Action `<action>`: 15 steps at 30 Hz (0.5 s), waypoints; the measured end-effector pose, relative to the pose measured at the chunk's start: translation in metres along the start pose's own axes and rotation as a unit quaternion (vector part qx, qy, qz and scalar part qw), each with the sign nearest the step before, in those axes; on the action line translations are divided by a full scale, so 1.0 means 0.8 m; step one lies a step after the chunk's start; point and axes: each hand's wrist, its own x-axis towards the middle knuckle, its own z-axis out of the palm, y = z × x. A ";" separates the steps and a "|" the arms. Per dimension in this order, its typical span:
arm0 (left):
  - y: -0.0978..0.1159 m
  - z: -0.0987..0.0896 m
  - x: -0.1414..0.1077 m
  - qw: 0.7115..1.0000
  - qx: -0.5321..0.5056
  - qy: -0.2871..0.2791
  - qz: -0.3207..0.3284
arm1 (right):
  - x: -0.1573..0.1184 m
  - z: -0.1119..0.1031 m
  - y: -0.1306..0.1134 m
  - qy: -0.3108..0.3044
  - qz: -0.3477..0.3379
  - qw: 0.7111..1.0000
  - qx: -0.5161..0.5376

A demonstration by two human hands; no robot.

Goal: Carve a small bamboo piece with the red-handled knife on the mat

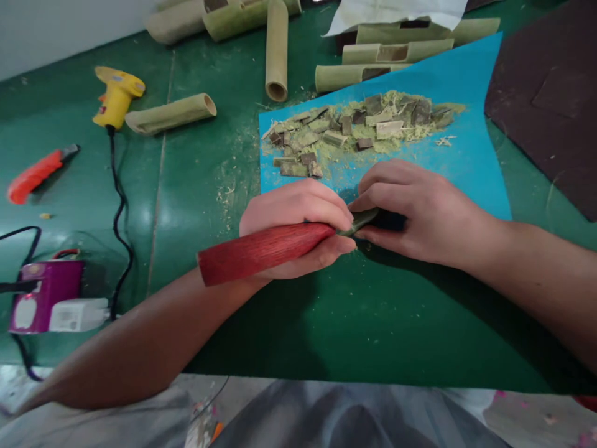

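Note:
My left hand (298,214) is closed around a red wooden handle (261,252) that tapers toward my fingertips; whatever it is fixed to is hidden. Just beyond those fingertips shows a small greenish piece, apparently bamboo (364,219). The thumb and fingers of my right hand (415,208) pinch this piece, close beside my left fingertips. Both hands are low over the green table (289,336), at the near edge of a blue sheet (476,168). Bamboo chips and shavings (345,127) are heaped on the sheet behind them.
Cut bamboo tubes (277,50) lie along the back, with a shorter one (172,114) at left. Left are a yellow glue gun (116,93), an orange-red utility knife (37,176) and a purple box (41,292) with cables. A dark brown board (545,93) lies right.

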 end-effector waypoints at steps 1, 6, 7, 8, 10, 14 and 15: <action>0.001 0.001 0.000 1.000 0.002 0.003 0.000 | 0.000 0.000 0.000 -0.001 -0.002 1.000 -0.001; 0.003 0.002 0.000 1.000 0.014 0.005 -0.005 | 0.000 0.001 0.001 0.003 -0.010 1.000 -0.006; 0.004 0.002 0.000 1.000 0.014 0.007 -0.008 | 0.000 0.001 0.001 0.004 -0.008 1.000 -0.006; 0.004 0.003 0.000 1.000 0.012 0.011 -0.011 | 0.000 0.001 0.001 0.003 -0.007 1.000 -0.006; 0.003 0.003 0.001 1.000 0.010 0.015 -0.019 | 0.001 0.001 0.001 0.001 -0.005 1.000 -0.005; 0.001 0.005 0.001 0.999 0.003 0.024 -0.028 | 0.001 0.001 0.000 0.001 0.001 1.000 -0.005; 0.001 0.005 0.001 0.999 -0.001 0.027 -0.028 | 0.001 0.001 0.000 0.001 0.002 1.000 -0.006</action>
